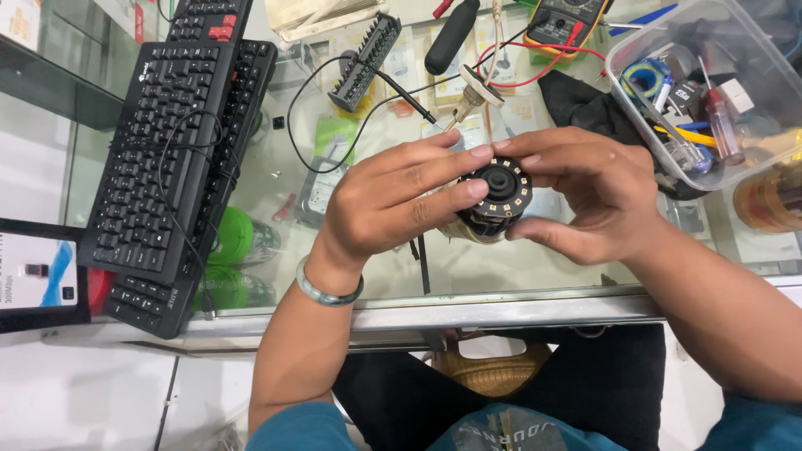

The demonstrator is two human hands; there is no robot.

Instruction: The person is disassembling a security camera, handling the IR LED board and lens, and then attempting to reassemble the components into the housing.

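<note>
Black round camera module [499, 194] gripped: left hand [393, 205], right hand [589, 192].

1. Bright, even daylight-like light fills the view; colours read clearly.
2. The glass worktop [468, 276] shows soft pale glare around the keyboard [167, 150], and things beneath it look hazy.
3. Shadows are faint and soft.
4. Focus is sharp at the centre; straight edges bow slightly near the frame's borders, beyond the keyboard.
</note>
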